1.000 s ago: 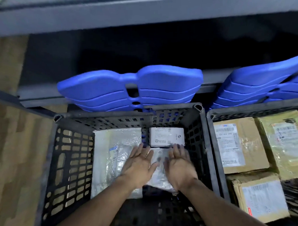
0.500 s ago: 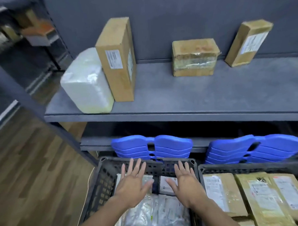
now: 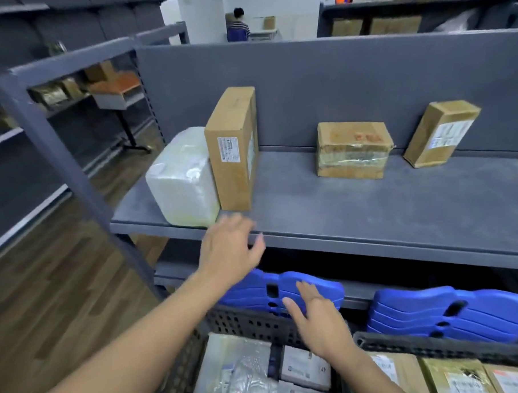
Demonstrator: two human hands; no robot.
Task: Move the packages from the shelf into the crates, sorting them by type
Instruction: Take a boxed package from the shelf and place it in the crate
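The left hand [image 3: 229,251], fingers loosely spread and holding nothing, hovers just below the white wrapped parcel [image 3: 183,178] and tall cardboard box [image 3: 233,150], while the right hand [image 3: 318,318], flat and empty, hangs over the left crate [image 3: 251,324].

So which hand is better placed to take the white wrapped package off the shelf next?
Left, probably. The left hand is up at the shelf's front edge, open and empty, just below the white wrapped package. The right hand hangs lower, over the crate's back rim, farther from it.

Wood-plank floor [image 3: 49,309] at left, dark grey metal racks [image 3: 9,142] beyond it. Grey panel [image 3: 336,83] backs the shelf [image 3: 371,209]. Far back: brightly lit white wall [image 3: 202,11], a person [image 3: 238,26].
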